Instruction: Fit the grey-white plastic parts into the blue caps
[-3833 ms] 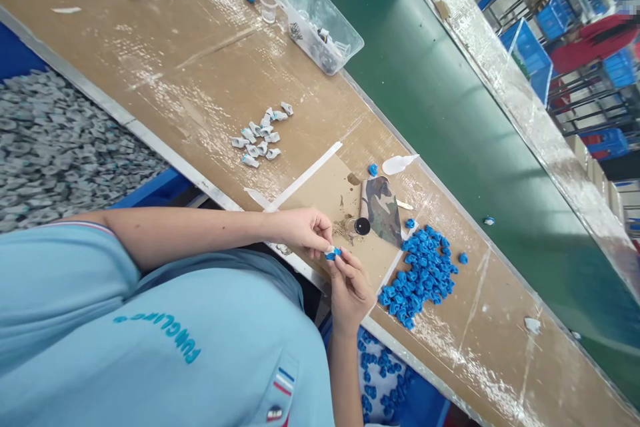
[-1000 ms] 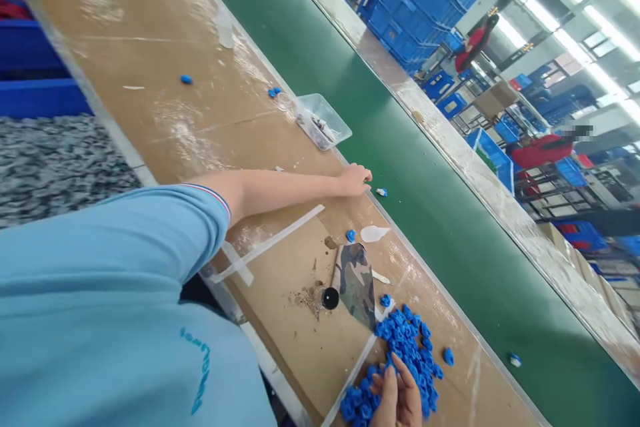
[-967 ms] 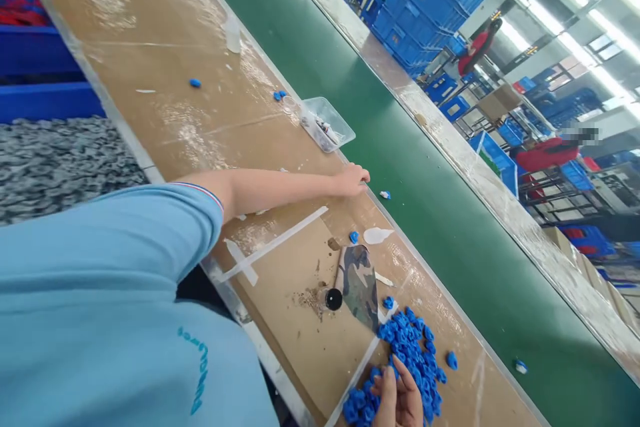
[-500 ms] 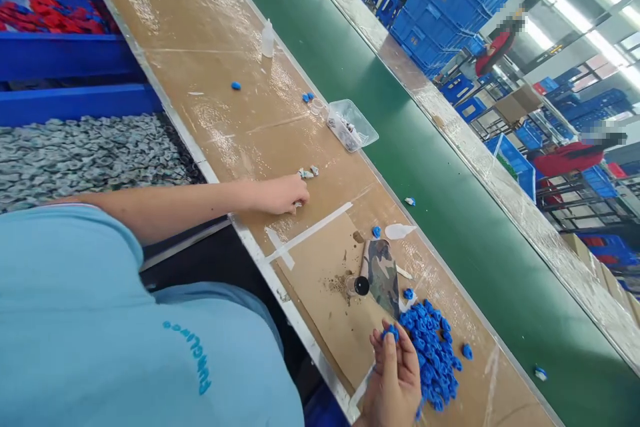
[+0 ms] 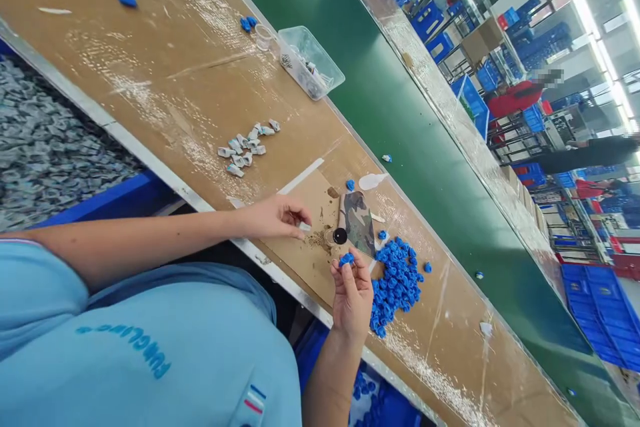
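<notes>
My left hand pinches a small grey-white piece over the brown board, left of a small round cup with a black inside. In my right hand, thumb and fingers grip a small blue piece just below the cup. A pile of similar blue pieces lies right beside that hand. Beyond the cup is a camouflage-patterned cloth. Several grey-white pieces lie loosely grouped on the table up and left of my left hand.
A clear plastic tub of small parts stands by the green conveyor belt. A white bottle lies near the belt edge. At left, a blue bin holds many grey pieces. Co-workers and stacked blue crates are across the belt.
My left hand has moved from the loose grey-white pieces towards the cup, carrying one piece. My right hand still grips the blue piece, now nearer the cup. The view has shifted.
</notes>
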A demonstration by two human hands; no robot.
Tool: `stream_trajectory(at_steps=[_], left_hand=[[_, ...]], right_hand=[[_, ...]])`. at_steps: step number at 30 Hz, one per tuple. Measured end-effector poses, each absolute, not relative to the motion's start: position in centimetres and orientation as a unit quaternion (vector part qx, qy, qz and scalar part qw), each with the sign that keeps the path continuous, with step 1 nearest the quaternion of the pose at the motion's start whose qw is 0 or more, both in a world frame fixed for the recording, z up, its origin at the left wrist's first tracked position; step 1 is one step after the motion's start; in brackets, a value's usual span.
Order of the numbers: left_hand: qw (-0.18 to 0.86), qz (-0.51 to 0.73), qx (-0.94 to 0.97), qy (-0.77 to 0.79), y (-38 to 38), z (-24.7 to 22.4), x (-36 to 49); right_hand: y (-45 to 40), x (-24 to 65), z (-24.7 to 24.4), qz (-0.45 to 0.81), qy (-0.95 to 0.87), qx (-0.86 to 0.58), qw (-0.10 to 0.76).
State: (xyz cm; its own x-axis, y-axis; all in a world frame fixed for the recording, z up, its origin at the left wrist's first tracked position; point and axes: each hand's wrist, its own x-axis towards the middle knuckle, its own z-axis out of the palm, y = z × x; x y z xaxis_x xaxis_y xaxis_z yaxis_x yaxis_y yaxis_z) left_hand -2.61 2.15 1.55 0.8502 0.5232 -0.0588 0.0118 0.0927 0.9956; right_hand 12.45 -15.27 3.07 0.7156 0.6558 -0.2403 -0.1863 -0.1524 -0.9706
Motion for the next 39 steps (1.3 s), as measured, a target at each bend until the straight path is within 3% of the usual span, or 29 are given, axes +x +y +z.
stream_trajectory(at_steps=[3,11,25,31,36,39], left_hand=[[0.73,0.207,0.618,0.206,0.6,0.5,-1.0],[0.624,0.23,0.722,0.192,0.3,0.4,-0.8],[0.755,0.223,0.596,0.16,0.0,-0.7,-0.5],[0.68,0.236,0.67,0.182,0.5,-0.1,-0.7],[0.776,0.198,0.574,0.17,0.0,-0.2,-0.6],[0.782,0.207,0.566,0.159,-0.1,-0.4,-0.6]], right_hand=[[-15.0,12.3,3.3,0.306,-0.193,-0.699,0.617],[-14.7,13.2,3.1,0.161,-0.318,-0.771,0.528],[-13.7,14.4,4.2,-0.029,-0.448,-0.836,0.315],[-13.3,14.8,4.1,-0.071,-0.513,-0.809,0.277],[-13.1,14.9,4.2,-0.103,-0.556,-0.782,0.264],[-13.0,14.9,4.4,-0.11,-0.574,-0.77,0.255]])
